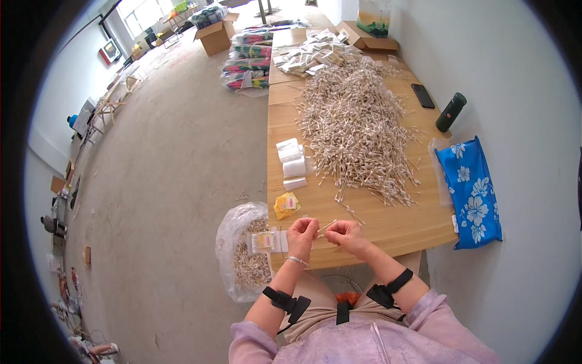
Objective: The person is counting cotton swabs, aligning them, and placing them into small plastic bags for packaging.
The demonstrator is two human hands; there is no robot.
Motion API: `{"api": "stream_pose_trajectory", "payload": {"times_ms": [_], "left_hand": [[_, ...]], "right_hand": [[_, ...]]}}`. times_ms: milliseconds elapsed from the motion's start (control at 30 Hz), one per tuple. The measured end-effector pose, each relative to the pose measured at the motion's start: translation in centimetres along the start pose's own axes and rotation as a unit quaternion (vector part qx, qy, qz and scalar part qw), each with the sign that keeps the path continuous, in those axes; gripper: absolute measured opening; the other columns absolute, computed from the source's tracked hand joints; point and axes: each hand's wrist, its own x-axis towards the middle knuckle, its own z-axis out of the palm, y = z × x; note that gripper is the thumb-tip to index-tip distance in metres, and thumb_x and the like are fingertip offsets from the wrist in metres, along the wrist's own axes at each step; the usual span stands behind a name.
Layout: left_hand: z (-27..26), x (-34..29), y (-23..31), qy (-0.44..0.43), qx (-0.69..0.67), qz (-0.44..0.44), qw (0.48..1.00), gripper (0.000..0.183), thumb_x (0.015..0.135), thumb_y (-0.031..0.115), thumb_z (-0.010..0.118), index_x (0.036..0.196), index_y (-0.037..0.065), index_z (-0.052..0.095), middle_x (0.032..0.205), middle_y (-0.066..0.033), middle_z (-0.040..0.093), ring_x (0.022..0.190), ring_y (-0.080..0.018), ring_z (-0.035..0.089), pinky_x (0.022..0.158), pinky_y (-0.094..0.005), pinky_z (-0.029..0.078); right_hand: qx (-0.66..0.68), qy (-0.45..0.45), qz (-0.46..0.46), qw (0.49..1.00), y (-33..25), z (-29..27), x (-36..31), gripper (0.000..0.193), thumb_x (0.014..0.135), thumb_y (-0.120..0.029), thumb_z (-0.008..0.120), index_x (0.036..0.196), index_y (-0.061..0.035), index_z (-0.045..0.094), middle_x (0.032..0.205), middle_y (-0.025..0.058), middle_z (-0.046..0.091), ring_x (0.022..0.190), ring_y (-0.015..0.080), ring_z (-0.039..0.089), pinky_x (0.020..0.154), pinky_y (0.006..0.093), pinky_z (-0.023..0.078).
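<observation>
Left hand [301, 233] & right hand [347, 235] close together, both pinched on cotton swabs [328, 225] over table's [394, 230] near end. Loose pinch cd let one slip, prob. Swab packet [263, 242] seems to overhang; a nudge might drop it. Yellow cards [287, 205] printed, text unreadable.

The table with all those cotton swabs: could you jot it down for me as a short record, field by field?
Surface: wooden table
Hands: left hand and right hand, close together at the near edge, fingers bent inward
Between them: thin swabs; which hand grips them is too small to tell
Middle: big heap of loose swabs
Left edge: white packets, yellow cards, small swab pack
Right edge: phone, dark bottle, blue flowered package
Floor, left: see-through bag holding more swabs
</observation>
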Motion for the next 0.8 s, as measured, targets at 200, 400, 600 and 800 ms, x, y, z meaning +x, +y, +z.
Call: {"api": "stream_pose_trajectory", "payload": {"times_ms": [200,400,600,800], "left_hand": [[-0.6,-0.3,1.3,0.007,-0.007,-0.031,0.999,0.011,0.089,0.014,0.066,0.084,0.006,0.059,0.069,0.0007,0.056,0.056,-0.006,0.048,0.051,-0.0197,0.038],[-9.9,-2.7,5.1,0.105,0.019,0.053,0.993,0.015,0.09,0.014,0.061,0.078,0.009,0.053,0.063,0.0029,0.047,0.053,-0.0056,0.043,0.046,-0.0202,0.035],[-25.1,-8.1,2.1,0.323,0.179,-0.068,0.927,0.012,0.085,0.011,0.067,0.088,0.007,0.056,0.068,0.0014,0.05,0.057,-0.0066,0.048,0.046,-0.0195,0.038],[-28.7,-8.3,-1.3,0.487,0.328,0.09,0.804,0.024,0.083,0.004,0.064,0.106,0.003,0.056,0.093,-0.0031,0.055,0.066,-0.0105,0.052,0.061,-0.0245,0.047]], "right_hand": [[0.106,-0.063,0.118,0.985,-0.9,-0.4,0.0,0.014,0.089,-0.016,0.063,0.09,-0.0029,0.066,0.075,-0.001,0.063,0.067,0.0047,0.055,0.06,0.0209,0.046],[-0.29,0.228,-0.038,0.929,3.6,-6.2,0.5,0.027,0.078,-0.02,0.071,0.099,-0.0045,0.066,0.085,0.0065,0.063,0.076,0.0216,0.061,0.07,0.0334,0.05],[-0.411,0.219,-0.032,0.884,3.9,-5.7,0.9,0.028,0.075,-0.019,0.07,0.101,-0.0085,0.067,0.098,0.0108,0.059,0.097,0.0279,0.056,0.084,0.039,0.046],[-0.412,0.221,-0.063,0.882,3.9,-4.2,2.6,0.017,0.077,-0.015,0.067,0.093,-0.0115,0.069,0.092,0.0077,0.058,0.095,0.0274,0.056,0.082,0.0385,0.048]]}}
